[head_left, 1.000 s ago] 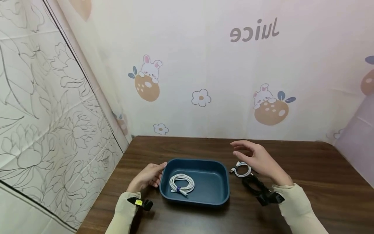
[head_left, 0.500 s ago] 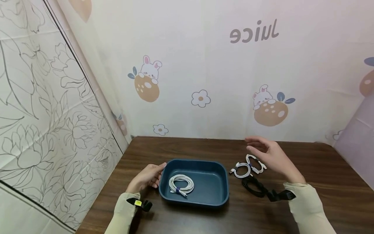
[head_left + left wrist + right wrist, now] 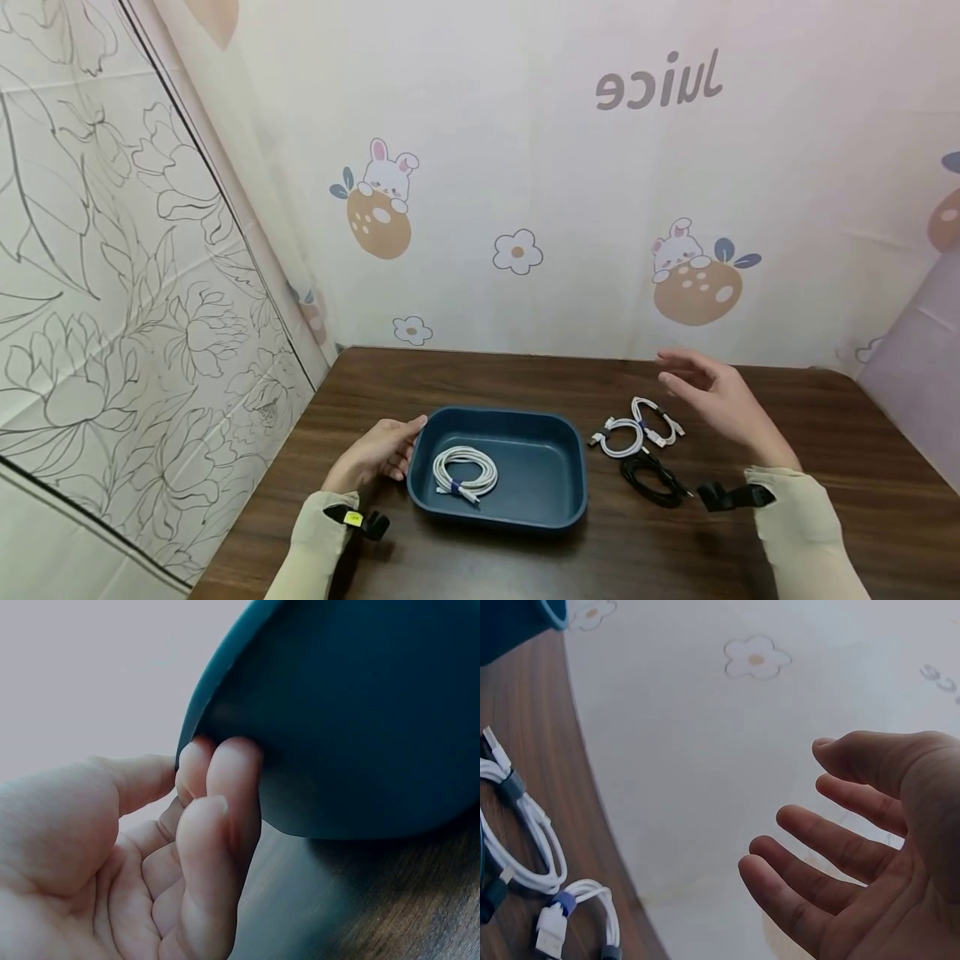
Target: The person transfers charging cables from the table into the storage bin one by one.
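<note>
A dark blue rectangular tray (image 3: 510, 523) stands on the table, with a coiled white cable (image 3: 448, 458) tied by a blue strap inside its left part. My left hand (image 3: 378, 454) holds the tray's left end; in the left wrist view the thumb is at the rim and the curled fingers (image 3: 234, 776) touch the outer wall. Above the table at the right, my right hand (image 3: 723, 404) hovers with fingers apart, holding nothing. Nearest it lies a small white cable coil (image 3: 637, 410). Beside that are another white USB cable coil (image 3: 622, 455) and a black cable coil (image 3: 637, 487).
The brown wooden table (image 3: 480, 379) ends at a pale printed curtain (image 3: 517, 317) behind. A flower-patterned sheet (image 3: 150, 333) hangs along the left side. Each wrist wears a small black camera, the right one (image 3: 720, 497) close beside the black cable.
My right hand has moved to the right, away from the tray, uncovering the second white cable coil and the rest of the black one. My left hand stays on the tray.
</note>
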Tool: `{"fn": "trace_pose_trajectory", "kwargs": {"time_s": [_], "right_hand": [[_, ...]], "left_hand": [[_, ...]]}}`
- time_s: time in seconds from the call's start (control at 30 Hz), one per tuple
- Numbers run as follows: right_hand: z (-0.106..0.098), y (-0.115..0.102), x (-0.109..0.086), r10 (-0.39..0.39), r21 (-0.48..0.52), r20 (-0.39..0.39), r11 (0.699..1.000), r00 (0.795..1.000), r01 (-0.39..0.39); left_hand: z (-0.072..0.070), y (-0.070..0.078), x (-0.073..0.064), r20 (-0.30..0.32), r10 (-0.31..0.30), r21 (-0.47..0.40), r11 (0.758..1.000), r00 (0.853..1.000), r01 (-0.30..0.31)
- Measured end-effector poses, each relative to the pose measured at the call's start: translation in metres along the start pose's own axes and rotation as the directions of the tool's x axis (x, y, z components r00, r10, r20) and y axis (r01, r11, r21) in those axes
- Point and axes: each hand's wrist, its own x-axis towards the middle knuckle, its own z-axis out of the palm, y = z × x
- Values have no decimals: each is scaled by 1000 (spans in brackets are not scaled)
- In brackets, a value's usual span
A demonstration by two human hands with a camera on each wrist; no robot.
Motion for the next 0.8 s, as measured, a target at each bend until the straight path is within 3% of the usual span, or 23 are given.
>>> {"fn": "trace_pose_trajectory", "kwargs": {"time_s": [0.37, 0.8], "right_hand": [[-7, 35, -4, 99, 57, 50, 993, 994, -102], [-8, 57, -11, 262, 77, 146, 958, 954, -275]], "left_hand": [[0, 2, -2, 8, -3, -5, 1000, 1000, 3], [0, 0, 0, 2, -3, -7, 1000, 1000, 3]]}}
